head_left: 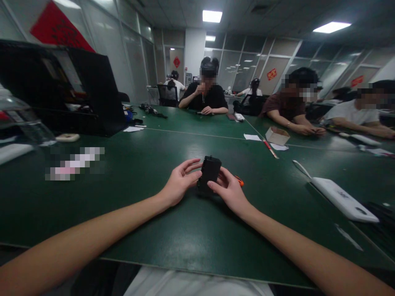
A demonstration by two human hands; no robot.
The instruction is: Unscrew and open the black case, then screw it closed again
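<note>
Between my hands a small black rectangular box [211, 170] is tilted upright just over the green table, with a short nub on its top edge and small bumps along its left side. My right hand [230, 190] grips it from the right, thumb across the near face and fingers behind. On the other side, my left hand [180, 181] has its fingers stretched out and apart, with the thumb tip at the box's left edge. Behind my right hand, an orange object [239, 181] is partly hidden, so its kind is unclear.
On the green table [148, 242] lie a white strapped device [342, 197] at right, a small cardboard box [277, 135] and a red stick-like item [270, 149]. A large black open case [92, 94] and a clear bottle [33, 119] stand at left. Several people sit around.
</note>
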